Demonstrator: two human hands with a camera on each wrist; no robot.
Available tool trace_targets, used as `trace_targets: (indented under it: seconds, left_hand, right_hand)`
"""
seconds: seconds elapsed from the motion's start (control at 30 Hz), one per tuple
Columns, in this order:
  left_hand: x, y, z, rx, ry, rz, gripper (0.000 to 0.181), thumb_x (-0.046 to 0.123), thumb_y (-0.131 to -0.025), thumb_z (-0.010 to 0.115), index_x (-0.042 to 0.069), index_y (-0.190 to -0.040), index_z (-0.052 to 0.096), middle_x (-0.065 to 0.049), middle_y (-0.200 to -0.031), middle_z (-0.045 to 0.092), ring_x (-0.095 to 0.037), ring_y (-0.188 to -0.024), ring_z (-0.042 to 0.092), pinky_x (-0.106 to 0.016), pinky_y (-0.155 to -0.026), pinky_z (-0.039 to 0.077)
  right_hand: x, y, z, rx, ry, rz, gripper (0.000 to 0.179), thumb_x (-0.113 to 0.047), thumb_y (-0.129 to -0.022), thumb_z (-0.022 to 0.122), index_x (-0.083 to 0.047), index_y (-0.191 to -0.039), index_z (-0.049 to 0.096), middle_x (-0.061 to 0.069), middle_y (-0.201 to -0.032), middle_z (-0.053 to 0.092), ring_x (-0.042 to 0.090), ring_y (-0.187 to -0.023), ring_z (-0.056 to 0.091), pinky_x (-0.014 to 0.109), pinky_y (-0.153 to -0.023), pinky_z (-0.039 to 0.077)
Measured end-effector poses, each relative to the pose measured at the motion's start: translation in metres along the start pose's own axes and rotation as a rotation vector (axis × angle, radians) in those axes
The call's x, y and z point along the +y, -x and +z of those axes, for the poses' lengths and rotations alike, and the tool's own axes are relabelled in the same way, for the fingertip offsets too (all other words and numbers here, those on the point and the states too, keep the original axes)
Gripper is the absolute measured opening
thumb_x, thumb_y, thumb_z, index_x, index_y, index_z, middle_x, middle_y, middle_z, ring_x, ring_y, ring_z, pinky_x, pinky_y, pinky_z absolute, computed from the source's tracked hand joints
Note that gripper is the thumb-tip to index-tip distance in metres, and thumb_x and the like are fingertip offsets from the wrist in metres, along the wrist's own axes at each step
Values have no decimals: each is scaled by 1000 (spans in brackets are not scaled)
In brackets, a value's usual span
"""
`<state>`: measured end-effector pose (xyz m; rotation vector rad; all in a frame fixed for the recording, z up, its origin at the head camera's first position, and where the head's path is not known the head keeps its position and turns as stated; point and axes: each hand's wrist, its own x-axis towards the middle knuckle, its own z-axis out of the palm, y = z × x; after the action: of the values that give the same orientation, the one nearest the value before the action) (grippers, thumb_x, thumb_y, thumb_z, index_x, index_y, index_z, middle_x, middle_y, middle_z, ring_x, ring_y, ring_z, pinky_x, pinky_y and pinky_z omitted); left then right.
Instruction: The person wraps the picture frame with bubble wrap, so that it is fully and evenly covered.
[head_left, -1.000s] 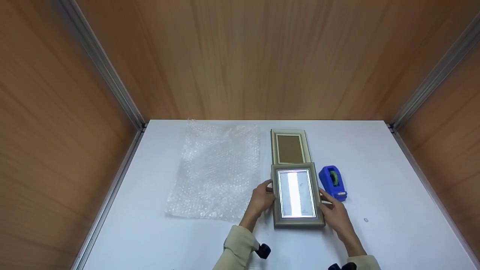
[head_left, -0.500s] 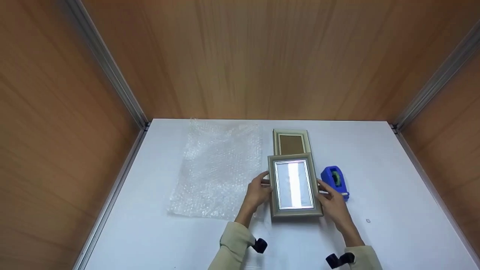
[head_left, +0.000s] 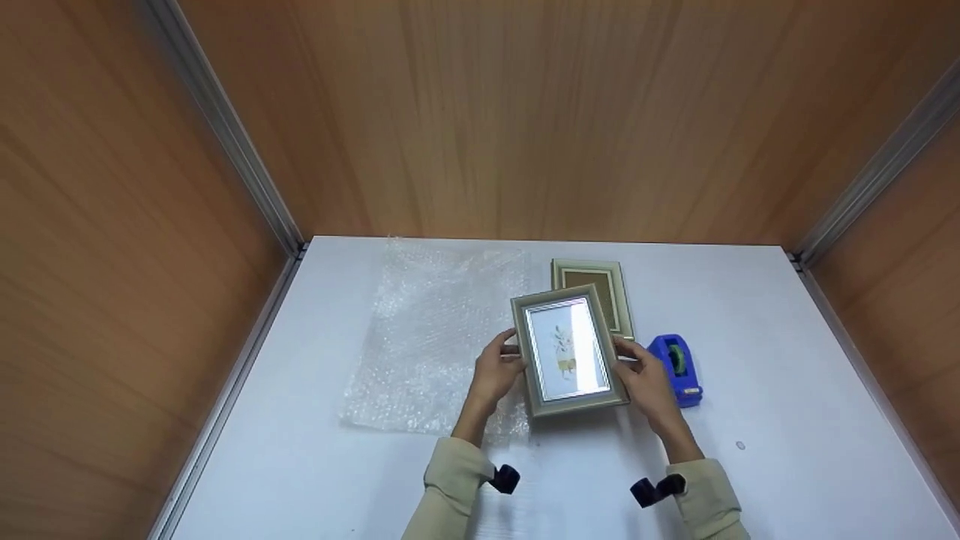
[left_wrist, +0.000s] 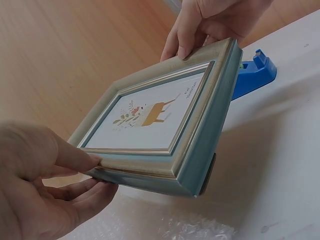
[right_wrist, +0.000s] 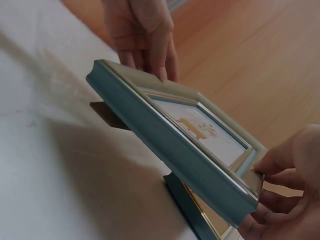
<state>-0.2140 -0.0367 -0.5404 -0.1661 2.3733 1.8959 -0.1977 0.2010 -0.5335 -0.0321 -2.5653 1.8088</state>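
Observation:
A picture frame (head_left: 532, 352) with a plant print behind its glass is held up off the table, tilted, between both hands. My left hand (head_left: 496, 369) pinches its left edge, thumb on the front and fingers beneath, as the left wrist view shows. On the opposite edge my right hand (head_left: 646, 381) pinches in the same way. A dark stand flap (right_wrist: 111, 116) sticks out from the frame's back in the right wrist view. Behind it lies a second picture frame (head_left: 621, 300) with a brown inside, partly hidden by the held one.
Bubble wrap (head_left: 439, 337) lies spread on the white table (head_left: 300, 360), left of the frames. A blue tape dispenser (head_left: 684, 375) stands close to the right hand. A small clear scrap (head_left: 740, 445) lies at the right. Wooden walls (head_left: 480, 120) enclose the table.
Both hands have lifted the picture frame and moved it left and away from me. It has turned slightly, and its print now shows. The second frame stays put.

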Motion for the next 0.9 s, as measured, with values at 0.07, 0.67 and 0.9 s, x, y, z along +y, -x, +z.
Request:
trace_targets:
  seconds: [0.07,0.67,0.9]
  left_hand:
    - [0,-1,-5,10,15,-3,57,4,-83,62,7,-136,42,-14,-109,59,-24,-99,61,-30,-80,53]
    - [-10,-10,-54,99,174,-101,58,-3,-81,55,2,-137,41,-21,-110,55,-25,-93,62,-29,-82,52]
    - [-20,-15,-72,146,191,-149,58,-4,-81,56,4,-137,41,-19,-111,55,-26,-96,61,-29,-83,52]
  right_hand:
    - [-3,-6,5,5,-13,-3,40,-4,-90,55,-3,-129,51,17,-124,54,28,-106,56,26,-86,45]
    - [-22,-37,44,-219,-84,-14,58,2,-83,50,-15,-138,44,13,-136,47,25,-119,44,27,-83,42]
    - [-29,-48,62,-250,-28,-9,56,-1,-83,52,-19,-135,48,12,-122,55,23,-105,50,26,-76,43]
